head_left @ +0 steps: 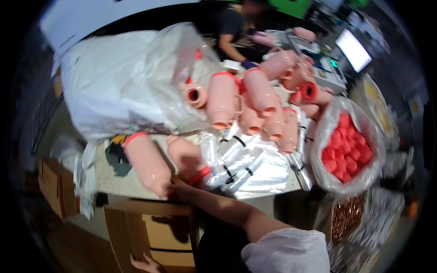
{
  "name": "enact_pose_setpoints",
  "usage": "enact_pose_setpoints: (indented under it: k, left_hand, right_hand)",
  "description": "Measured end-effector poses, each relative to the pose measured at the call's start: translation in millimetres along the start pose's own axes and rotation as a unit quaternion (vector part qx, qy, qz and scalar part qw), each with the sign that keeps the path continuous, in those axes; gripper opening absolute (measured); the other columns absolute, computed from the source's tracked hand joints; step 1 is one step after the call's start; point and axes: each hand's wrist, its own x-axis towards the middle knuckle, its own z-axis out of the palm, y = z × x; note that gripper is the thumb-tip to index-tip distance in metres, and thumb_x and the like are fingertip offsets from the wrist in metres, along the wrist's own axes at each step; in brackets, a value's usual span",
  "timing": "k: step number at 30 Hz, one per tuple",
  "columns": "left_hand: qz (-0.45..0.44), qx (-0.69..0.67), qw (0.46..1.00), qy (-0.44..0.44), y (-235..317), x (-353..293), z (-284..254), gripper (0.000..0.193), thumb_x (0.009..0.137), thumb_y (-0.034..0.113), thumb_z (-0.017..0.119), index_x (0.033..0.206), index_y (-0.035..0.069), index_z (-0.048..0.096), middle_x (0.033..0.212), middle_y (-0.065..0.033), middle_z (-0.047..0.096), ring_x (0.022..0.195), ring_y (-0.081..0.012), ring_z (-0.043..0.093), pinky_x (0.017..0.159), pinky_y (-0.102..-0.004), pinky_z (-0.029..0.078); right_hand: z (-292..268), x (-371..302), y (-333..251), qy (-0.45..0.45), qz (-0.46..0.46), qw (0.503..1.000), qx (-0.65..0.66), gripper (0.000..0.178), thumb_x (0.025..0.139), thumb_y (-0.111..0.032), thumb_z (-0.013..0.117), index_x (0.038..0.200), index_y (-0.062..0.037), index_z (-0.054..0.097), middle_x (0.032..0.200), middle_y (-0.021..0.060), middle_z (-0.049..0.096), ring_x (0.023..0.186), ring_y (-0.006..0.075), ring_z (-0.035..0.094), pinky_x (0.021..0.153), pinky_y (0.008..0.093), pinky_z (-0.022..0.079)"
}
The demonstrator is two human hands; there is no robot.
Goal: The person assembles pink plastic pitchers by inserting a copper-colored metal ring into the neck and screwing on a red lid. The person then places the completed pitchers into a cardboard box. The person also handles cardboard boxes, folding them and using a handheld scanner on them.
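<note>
My right arm reaches across to the table's front edge, where my right hand [181, 190] is closed round the narrow end of a pink thermos jug [148, 161] with a red rim. The jug lies tilted, its red-rimmed end pointing away from me. Beside it lies a second pink thermos jug [185, 157], partly shaded, its red rim near my wrist. Low in the view, my left hand [146, 264] has its fingers apart at a cardboard box [132, 232] below the table edge. Whether those fingers touch the box is hard to tell.
Several pink jugs [222, 100] crowd the table behind clear plastic sleeves [266, 175]. A large white sack [114, 82] fills the back left. At right stands a lined bag of red caps [343, 152]. Across the table a person [230, 34] works near a lit screen [353, 49].
</note>
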Motion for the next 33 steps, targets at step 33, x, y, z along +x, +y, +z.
enact_pose_setpoints:
  k: [33]
  left_hand:
    - [-0.100, -0.321, 0.824, -0.457, 548, -9, 311, 0.044, 0.087, 0.035, 0.076, 0.113, 0.004, 0.059, 0.088, -0.0042, 0.065, 0.079, -0.0174, 0.064, 0.071, -0.0353, 0.058]
  right_hand:
    - [-203, -244, -405, 0.538, -0.322, 0.645, -0.437, 0.108, 0.064, -0.033, 0.091, 0.148, 0.0003, 0.031, 0.140, 0.0245, 0.044, 0.129, 0.0373, 0.047, 0.105, 0.0491, 0.044]
